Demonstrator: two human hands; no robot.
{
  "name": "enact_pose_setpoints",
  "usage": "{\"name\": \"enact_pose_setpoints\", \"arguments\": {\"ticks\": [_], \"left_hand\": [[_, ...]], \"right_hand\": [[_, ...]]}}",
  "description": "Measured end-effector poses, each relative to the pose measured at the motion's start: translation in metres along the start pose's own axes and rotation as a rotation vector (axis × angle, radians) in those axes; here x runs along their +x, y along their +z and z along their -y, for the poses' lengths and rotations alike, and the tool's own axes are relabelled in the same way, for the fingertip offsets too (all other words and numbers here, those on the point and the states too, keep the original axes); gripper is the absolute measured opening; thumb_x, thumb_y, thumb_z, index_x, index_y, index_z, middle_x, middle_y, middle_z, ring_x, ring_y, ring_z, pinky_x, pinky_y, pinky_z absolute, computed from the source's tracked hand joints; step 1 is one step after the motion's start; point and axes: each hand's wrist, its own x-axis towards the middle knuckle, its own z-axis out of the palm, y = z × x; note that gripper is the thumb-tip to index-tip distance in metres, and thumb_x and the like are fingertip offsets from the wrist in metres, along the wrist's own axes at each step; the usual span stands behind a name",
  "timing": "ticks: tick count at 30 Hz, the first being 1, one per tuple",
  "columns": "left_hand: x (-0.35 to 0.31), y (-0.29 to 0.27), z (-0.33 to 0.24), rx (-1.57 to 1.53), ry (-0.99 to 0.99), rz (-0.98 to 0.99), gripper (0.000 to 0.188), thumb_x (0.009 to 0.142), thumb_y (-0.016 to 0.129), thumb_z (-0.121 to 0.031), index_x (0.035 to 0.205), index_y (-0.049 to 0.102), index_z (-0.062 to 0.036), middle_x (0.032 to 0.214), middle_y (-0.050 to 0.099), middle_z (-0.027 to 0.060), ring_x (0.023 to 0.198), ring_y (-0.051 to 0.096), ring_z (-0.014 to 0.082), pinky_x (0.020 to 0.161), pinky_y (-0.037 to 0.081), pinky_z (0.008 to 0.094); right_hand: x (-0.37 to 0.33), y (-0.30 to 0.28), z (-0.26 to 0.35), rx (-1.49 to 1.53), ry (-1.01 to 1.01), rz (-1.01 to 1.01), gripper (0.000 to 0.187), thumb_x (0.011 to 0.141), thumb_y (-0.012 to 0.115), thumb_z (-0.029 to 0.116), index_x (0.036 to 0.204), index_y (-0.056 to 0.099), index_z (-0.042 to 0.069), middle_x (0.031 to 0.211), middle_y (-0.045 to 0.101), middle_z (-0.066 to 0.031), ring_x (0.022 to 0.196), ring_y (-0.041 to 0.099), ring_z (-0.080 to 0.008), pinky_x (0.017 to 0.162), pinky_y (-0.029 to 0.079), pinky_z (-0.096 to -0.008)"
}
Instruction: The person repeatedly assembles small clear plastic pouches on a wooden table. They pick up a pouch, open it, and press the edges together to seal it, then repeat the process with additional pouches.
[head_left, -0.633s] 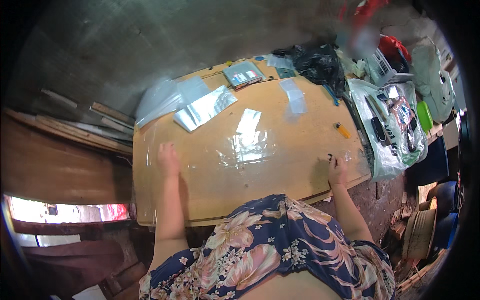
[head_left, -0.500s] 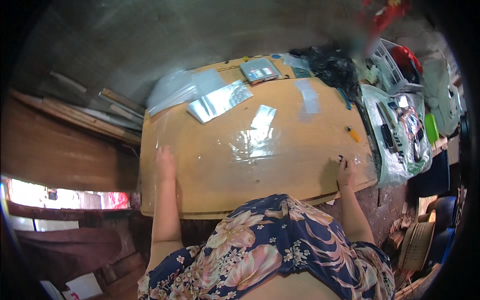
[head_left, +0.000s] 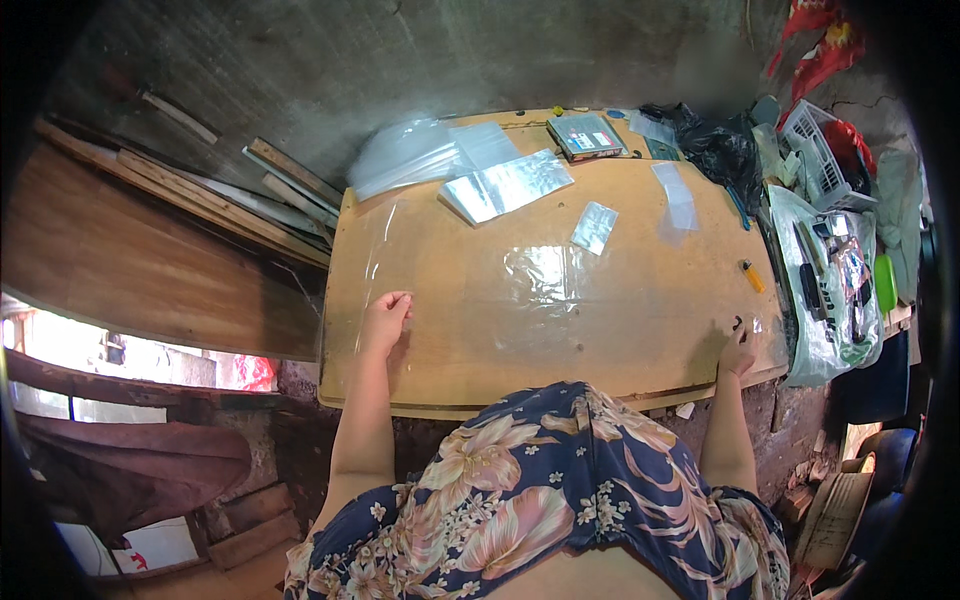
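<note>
Clear plastic sheet (head_left: 545,278) lay flat on wooden table (head_left: 690,262), between hands; looked light, limp, slippery, best taken by edges. Left hand (head_left: 383,325), right hand (head_left: 738,354) both curled, right near small black piece (head_left: 738,322); couldn't tell whether either gripped.

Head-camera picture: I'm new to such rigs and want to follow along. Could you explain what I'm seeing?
No machine here: a person's bare hands, filmed by a wide fisheye camera worn on the head and looking down, so straight edges bend. On the brown wooden table lie a thin clear plastic sheet, shiny silvery plastic sheets and a small orange lighter. The left hand has curled fingers; the right hand is at a small black curved object. Whether either holds anything, I can't tell.
</note>
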Motion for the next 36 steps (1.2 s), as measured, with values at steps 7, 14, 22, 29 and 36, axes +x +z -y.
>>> {"name": "enact_pose_setpoints", "arguments": {"ticks": [7,14,22,29,36], "left_hand": [[0.006,0.030,-0.015,0.911,0.491,-0.180,0.022,0.077,0.059,-0.011,0.098,0.065,-0.0047,0.094,0.061,0.0195,0.081,0.061,0.0370,0.074,0.050,0.0443],[0.011,0.102,-0.001,0.490,0.271,-0.019,0.033,0.078,0.060,-0.016,0.109,0.061,-0.0037,0.102,0.063,0.0158,0.089,0.061,0.0353,0.078,0.050,0.0418],[0.015,0.048,0.028,0.774,0.715,0.183,0.037,0.083,0.056,-0.021,0.120,0.058,-0.0157,0.123,0.056,0.0102,0.120,0.048,0.0322,0.098,0.038,0.0473],[-0.003,0.067,0.040,0.914,0.574,0.139,0.040,0.089,0.050,-0.029,0.129,0.053,-0.0229,0.142,0.039,0.0086,0.134,0.030,0.0361,0.107,0.022,0.0575],[-0.005,0.068,0.033,0.939,0.560,0.128,0.041,0.089,0.051,-0.029,0.129,0.053,-0.0243,0.143,0.038,0.0084,0.134,0.028,0.0355,0.107,0.022,0.0562]], "right_hand": [[-0.019,0.000,0.005,-0.066,0.114,-0.020,0.025,0.090,0.055,0.026,0.087,0.064,0.002,0.083,0.064,-0.0142,0.077,0.062,-0.0307,0.068,0.047,-0.0403],[-0.023,0.001,0.004,-0.033,0.205,-0.041,0.026,0.090,0.056,0.026,0.083,0.065,0.003,0.078,0.064,-0.0122,0.071,0.061,-0.0263,0.065,0.046,-0.0380],[-0.037,-0.014,0.066,0.488,0.429,0.013,0.024,0.092,0.055,0.022,0.087,0.064,0.000,0.071,0.061,-0.0043,0.065,0.056,-0.0105,0.061,0.044,-0.0268],[-0.064,0.008,0.195,0.662,0.199,0.300,0.017,0.090,0.058,0.016,0.087,0.063,0.000,0.075,0.062,-0.0048,0.067,0.057,-0.0106,0.061,0.045,-0.0252],[-0.114,0.035,0.314,0.571,-0.326,0.631,0.009,0.083,0.063,0.011,0.083,0.066,0.002,0.077,0.061,-0.0134,0.070,0.060,-0.0245,0.064,0.047,-0.0334]]}}
